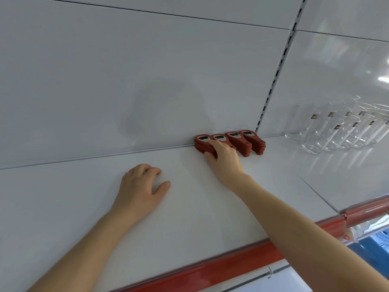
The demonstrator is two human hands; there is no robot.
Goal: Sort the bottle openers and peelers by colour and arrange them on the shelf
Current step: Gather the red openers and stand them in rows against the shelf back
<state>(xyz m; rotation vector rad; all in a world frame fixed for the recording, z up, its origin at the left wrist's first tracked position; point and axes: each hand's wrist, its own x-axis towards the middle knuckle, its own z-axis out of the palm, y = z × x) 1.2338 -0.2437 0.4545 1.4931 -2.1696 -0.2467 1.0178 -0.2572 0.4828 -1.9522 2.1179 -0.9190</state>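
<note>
Four short stacks of red bottle openers (pixel 242 142) stand in a row on the white shelf (pixel 189 218), just right of the middle of the view. Their metal-mouthed heads butt against the back panel (pixel 147 81) and their handles point toward 5 o'clock.

The right hand (pixel 225 161) reaches in from 5 o'clock and grasps the two leftmost stacks at their handle ends. Its fingers are curled over the top and its thumb is tucked low at the 9 o'clock side. I cannot tell whether it clasps one stack or both.

The left hand (pixel 139 186) lies on the bare shelf at 8 o'clock from the stacks, well apart from them. Its fingers are loosely bent and it holds nothing.

Clear drinking glasses (pixel 336 131) stand in rows at 3 o'clock, beyond the slotted upright (pixel 277 66). A red edge strip (pixel 210 268) runs along the shelf front at 6 o'clock.
</note>
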